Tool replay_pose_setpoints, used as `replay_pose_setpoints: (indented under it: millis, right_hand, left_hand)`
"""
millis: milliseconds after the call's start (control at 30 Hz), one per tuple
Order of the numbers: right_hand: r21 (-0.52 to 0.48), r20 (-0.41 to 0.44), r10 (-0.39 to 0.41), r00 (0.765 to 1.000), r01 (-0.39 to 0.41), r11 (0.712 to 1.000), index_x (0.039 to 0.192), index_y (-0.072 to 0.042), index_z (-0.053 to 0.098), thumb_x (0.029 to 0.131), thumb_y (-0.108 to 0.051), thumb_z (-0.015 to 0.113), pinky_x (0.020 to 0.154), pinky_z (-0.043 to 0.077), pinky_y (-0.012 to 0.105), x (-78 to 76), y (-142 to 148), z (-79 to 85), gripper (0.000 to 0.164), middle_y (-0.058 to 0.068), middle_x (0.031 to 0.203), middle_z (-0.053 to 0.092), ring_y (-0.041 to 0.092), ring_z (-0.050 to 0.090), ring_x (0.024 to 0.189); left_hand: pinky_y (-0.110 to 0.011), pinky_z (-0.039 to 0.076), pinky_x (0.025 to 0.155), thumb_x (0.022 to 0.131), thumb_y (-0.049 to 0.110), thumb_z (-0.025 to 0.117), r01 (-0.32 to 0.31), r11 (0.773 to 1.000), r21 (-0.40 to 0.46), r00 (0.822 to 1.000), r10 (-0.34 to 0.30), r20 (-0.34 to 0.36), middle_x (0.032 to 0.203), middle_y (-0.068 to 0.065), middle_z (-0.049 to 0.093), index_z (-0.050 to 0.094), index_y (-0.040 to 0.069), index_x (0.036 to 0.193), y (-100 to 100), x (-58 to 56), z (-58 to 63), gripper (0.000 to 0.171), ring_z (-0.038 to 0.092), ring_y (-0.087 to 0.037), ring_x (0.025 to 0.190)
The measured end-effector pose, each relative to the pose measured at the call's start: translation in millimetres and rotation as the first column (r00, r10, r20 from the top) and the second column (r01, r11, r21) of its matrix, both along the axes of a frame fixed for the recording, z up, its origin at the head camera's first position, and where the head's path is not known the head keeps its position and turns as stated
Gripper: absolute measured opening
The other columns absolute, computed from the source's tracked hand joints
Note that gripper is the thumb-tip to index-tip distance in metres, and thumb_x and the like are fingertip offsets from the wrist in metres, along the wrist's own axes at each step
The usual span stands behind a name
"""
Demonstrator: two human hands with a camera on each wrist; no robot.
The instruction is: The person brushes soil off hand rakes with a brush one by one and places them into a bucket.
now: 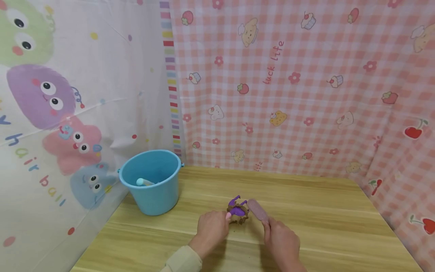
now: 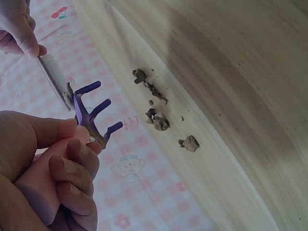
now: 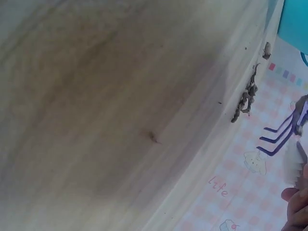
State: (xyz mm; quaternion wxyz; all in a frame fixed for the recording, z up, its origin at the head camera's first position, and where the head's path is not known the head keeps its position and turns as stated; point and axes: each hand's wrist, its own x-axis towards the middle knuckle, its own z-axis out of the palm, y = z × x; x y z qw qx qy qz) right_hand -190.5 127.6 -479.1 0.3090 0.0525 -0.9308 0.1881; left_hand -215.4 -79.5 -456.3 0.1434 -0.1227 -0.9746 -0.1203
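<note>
My left hand grips the pink handle of a small toy rake with its fingers curled round it. The rake's purple head has three bent tines, and brown mud-like stuff clings to it. My right hand holds a flat, greyish-purple brush by its handle. In the right wrist view pale bristles show close below the rake head. Brown clumps lie scattered on the tabletop beneath the rake.
A light blue bucket stands at the left of the wooden table, with a pale blue-ended item inside. Behind the table hangs a pink checked cloth; a white cartoon-print cloth covers the left side.
</note>
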Motion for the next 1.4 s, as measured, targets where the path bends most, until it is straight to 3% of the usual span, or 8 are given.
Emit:
replay_pose_setpoints:
  millis: [100, 200, 300, 433, 867, 1100, 1233, 1400]
  right_hand:
    - [-0.027, -0.045, -0.014, 0.999, 0.012, 1.0, 0.096, -0.004, 0.073, 0.089, -0.021, 0.072, 0.037, 0.04, 0.045, 0.6, -2.3, 4.2, 0.018, 0.012, 0.068, 0.065, 0.032, 0.06, 0.05]
    - [-0.025, -0.097, 0.043, 0.994, -0.045, 0.999, 0.101, -0.005, 0.073, 0.088, -0.02, 0.073, 0.037, 0.041, 0.044, 2.0, -7.9, 5.5, 0.019, 0.012, 0.071, 0.067, 0.032, 0.062, 0.051]
    - [-0.028, -0.036, 0.076, 0.996, -0.077, 0.997, 0.101, -0.006, 0.073, 0.09, -0.02, 0.072, 0.04, 0.043, 0.043, 3.4, -11.1, 2.3, 0.018, 0.009, 0.072, 0.067, 0.031, 0.064, 0.056]
    - [-0.061, 0.058, 0.038, 0.998, -0.034, 0.998, 0.101, -0.006, 0.074, 0.091, -0.021, 0.07, 0.043, 0.044, 0.045, 2.2, -8.5, -3.2, 0.018, 0.009, 0.074, 0.069, 0.032, 0.065, 0.059]
    - [-0.055, 0.021, 0.01, 1.0, -0.009, 0.998, 0.099, -0.001, 0.073, 0.091, -0.019, 0.071, 0.041, 0.043, 0.044, -2.3, 0.9, -5.3, 0.02, 0.011, 0.068, 0.066, 0.031, 0.061, 0.052]
    - [-0.072, 0.089, -0.027, 0.996, 0.033, 0.997, 0.099, -0.002, 0.073, 0.093, -0.021, 0.069, 0.042, 0.043, 0.048, -6.6, 12.3, -6.6, 0.021, 0.013, 0.07, 0.066, 0.035, 0.062, 0.055]
    - [-0.087, 0.031, -0.036, 0.999, 0.039, 0.995, 0.1, -0.003, 0.072, 0.092, -0.02, 0.069, 0.042, 0.043, 0.049, -6.0, 10.3, -0.9, 0.019, 0.015, 0.073, 0.067, 0.037, 0.063, 0.057]
    - [-0.024, -0.059, 0.065, 0.996, -0.066, 0.998, 0.103, -0.005, 0.071, 0.091, -0.02, 0.07, 0.039, 0.042, 0.044, -0.5, -7.1, 0.9, 0.02, 0.011, 0.071, 0.065, 0.032, 0.061, 0.053]
  left_hand:
    - [-0.035, 0.045, 0.051, 0.099, 0.031, 0.058, -0.002, 1.0, -0.013, 1.0, 0.002, 0.002, 0.058, -0.001, 0.051, 0.06, 0.013, 0.068, -0.3, 0.0, -0.1, 0.035, 0.053, -0.019, 0.053]
    - [-0.034, 0.044, 0.049, 0.1, 0.031, 0.057, -0.004, 1.0, -0.006, 1.0, 0.004, -0.003, 0.057, -0.001, 0.049, 0.057, 0.013, 0.067, -0.6, 0.0, 0.0, 0.037, 0.052, -0.019, 0.051]
    - [-0.034, 0.043, 0.049, 0.1, 0.032, 0.056, -0.005, 1.0, 0.004, 1.0, 0.005, -0.018, 0.056, -0.001, 0.049, 0.055, 0.014, 0.066, -1.0, -0.3, -0.1, 0.039, 0.052, -0.019, 0.051]
    - [-0.034, 0.044, 0.049, 0.1, 0.033, 0.057, -0.001, 1.0, 0.012, 1.0, 0.001, -0.018, 0.057, -0.001, 0.05, 0.057, 0.014, 0.068, -1.3, -0.2, 0.4, 0.038, 0.053, -0.02, 0.052]
    - [-0.031, 0.04, 0.047, 0.095, 0.028, 0.065, 0.024, 0.999, 0.036, 0.999, -0.023, -0.039, 0.056, 0.001, 0.049, 0.061, 0.014, 0.073, -0.7, 1.3, 0.7, 0.027, 0.048, -0.016, 0.049]
    - [-0.028, 0.038, 0.047, 0.097, 0.029, 0.062, 0.03, 0.999, 0.04, 0.999, -0.029, -0.017, 0.055, 0.004, 0.043, 0.063, 0.013, 0.076, -1.6, 2.4, -2.8, 0.026, 0.042, -0.013, 0.049]
    - [-0.029, 0.039, 0.048, 0.096, 0.029, 0.062, 0.036, 0.998, 0.045, 0.999, -0.035, -0.022, 0.055, 0.005, 0.044, 0.062, 0.014, 0.073, -1.8, 3.7, -4.3, 0.028, 0.044, -0.013, 0.049]
    - [-0.03, 0.041, 0.049, 0.098, 0.029, 0.06, 0.053, 0.997, 0.052, 0.997, -0.05, -0.054, 0.054, 0.005, 0.046, 0.058, 0.016, 0.067, 0.4, 4.2, -5.0, 0.034, 0.047, -0.014, 0.049]
